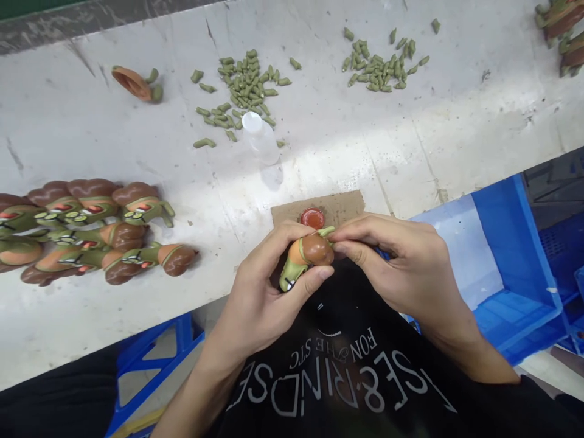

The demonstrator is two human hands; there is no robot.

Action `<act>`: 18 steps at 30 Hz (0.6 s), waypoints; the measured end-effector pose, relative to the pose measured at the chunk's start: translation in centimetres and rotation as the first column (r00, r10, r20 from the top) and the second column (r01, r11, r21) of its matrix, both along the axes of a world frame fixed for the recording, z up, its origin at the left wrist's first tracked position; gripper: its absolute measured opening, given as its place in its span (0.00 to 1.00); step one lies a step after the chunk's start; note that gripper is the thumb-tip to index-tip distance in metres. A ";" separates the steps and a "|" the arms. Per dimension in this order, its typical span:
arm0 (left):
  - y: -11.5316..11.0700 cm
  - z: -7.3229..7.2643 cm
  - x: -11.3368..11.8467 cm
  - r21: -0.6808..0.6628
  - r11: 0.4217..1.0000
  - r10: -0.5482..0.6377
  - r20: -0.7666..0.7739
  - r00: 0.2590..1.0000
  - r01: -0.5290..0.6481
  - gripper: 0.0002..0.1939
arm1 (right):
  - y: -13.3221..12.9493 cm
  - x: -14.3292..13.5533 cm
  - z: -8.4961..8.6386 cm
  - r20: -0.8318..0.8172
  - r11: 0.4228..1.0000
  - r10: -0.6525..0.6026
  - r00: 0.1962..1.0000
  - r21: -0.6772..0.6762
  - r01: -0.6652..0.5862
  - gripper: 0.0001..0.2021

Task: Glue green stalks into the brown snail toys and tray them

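My left hand (274, 286) is wrapped round a small figure (310, 252) with a brown top, an orange band and a green face turned to the lower left. At the figure's upper right side, the fingers of my right hand (392, 255) pinch by a small green piece (325, 231); their tips touch the figure. Just beyond my hands, a round red dish (312, 218) rests on a piece of brown cardboard (349, 205). Loose green pieces lie in two heaps, one at the upper middle (249, 85) and another farther right (381, 72).
A translucent bottle with a white cap (262, 140) stands beside the middle heap. Several finished-looking figures (91, 225) lie at the left, and an orange-and-green part (134, 84) lies above them. More figures (563, 21) sit at the far right. Blue crates (520, 243) stand below the table's edge.
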State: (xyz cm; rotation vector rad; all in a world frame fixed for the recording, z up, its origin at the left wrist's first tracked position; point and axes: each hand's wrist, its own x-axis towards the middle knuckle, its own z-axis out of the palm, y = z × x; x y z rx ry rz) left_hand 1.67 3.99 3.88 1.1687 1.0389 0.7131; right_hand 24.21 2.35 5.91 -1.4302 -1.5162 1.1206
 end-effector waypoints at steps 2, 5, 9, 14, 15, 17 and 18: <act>0.0 0.1 0.4 -0.136 0.991 0.028 0.112 0.993 -0.012 0.05 | 0.0 -0.1 0.6 -0.096 0.997 -0.058 0.994 -0.061 0.052 0.08; 0.3 0.2 1.3 -0.386 0.920 0.101 0.400 0.911 0.068 0.16 | 0.3 -0.3 1.8 -0.184 0.978 -0.182 0.966 -0.139 0.158 0.11; 1.1 0.9 2.2 -0.704 0.659 0.359 0.605 0.710 0.267 0.17 | 1.0 -0.3 2.4 -0.186 0.962 -0.267 0.945 -0.111 0.250 0.12; 1.1 1.4 2.5 -0.771 0.499 0.539 0.633 0.556 0.395 0.17 | 2.0 -0.5 1.8 -0.226 0.979 -0.190 0.956 -0.114 0.168 0.10; 1.0 1.4 2.5 -0.774 0.491 0.555 0.632 0.540 0.400 0.17 | 2.1 -0.6 1.7 -0.239 0.981 -0.179 0.954 -0.121 0.153 0.09; 0.8 1.4 2.6 -0.773 0.488 0.572 0.634 0.520 0.406 0.16 | 2.3 -0.8 1.7 -0.267 0.982 -0.167 0.949 -0.134 0.135 0.08; 0.7 1.4 2.7 -0.774 0.487 0.575 0.633 0.518 0.404 0.16 | 2.4 -0.9 1.6 -0.278 0.982 -0.165 0.946 -0.136 0.131 0.08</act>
